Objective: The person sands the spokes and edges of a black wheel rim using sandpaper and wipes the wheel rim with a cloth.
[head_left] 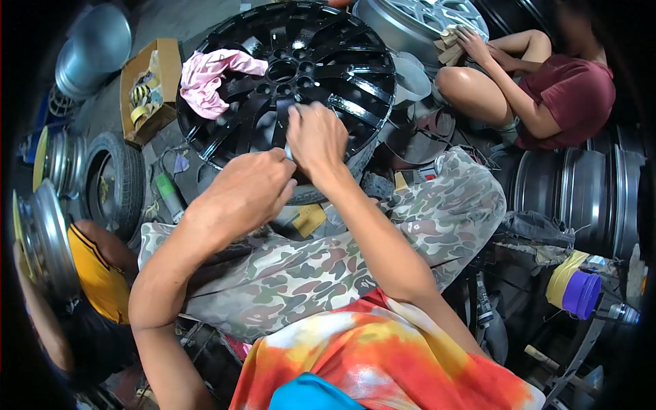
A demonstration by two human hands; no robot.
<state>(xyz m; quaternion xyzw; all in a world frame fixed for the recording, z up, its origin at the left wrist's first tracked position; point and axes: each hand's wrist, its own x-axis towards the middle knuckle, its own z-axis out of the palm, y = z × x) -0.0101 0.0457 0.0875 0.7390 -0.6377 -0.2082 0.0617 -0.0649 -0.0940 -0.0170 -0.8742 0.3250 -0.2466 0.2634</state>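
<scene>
A glossy black wheel rim (281, 96) lies in front of me, its spokes fanning out from a central hub hole. My left hand (239, 188) is closed at the rim's near edge, with a small pale thing (288, 152) just showing at its fingertips. Right beside it, my right hand (318, 137) is also closed, knuckles up, over the near spokes. What its fingers hold, if anything, is hidden. A pink cloth (208, 80) is draped across the rim's left side.
A cardboard box (158, 116) with tape rolls, a tyre (113, 178) and a green-handled tool (169, 191) are on the left. At right, a person (560, 96) holds a cloth by a silver rim (410, 20). Another person (99, 273) sits lower left. Stacked rims (567, 191) stand right.
</scene>
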